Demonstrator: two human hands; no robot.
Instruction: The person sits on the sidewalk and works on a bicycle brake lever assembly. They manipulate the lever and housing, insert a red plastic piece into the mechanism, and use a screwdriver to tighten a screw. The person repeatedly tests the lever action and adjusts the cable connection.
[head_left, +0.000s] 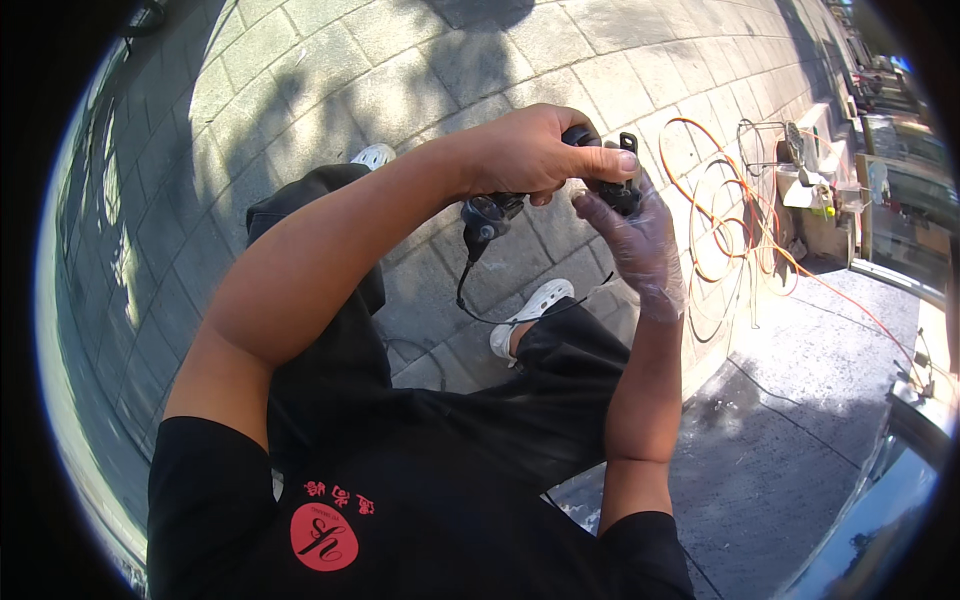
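A black device with a short cable (486, 217) is held up in front of me over the paving. My left hand (536, 154) is bare and closed around its body, the thumb lying against a small black slotted part (628, 144). My right hand (637, 232) wears a thin clear plastic glove and grips the device's far end, fingers curled around a dark part (619, 196). Both hands are close together, and they hide much of the device. Its thin black cable (480, 315) hangs in a curve towards my right shoe.
Orange hose or cable (712, 217) lies in loops at the right, beside a ledge with a wire stand (765, 150) and small items. My white clogs (536, 307) rest on stone paving (420, 262). A glazed frame (907, 210) stands at the far right.
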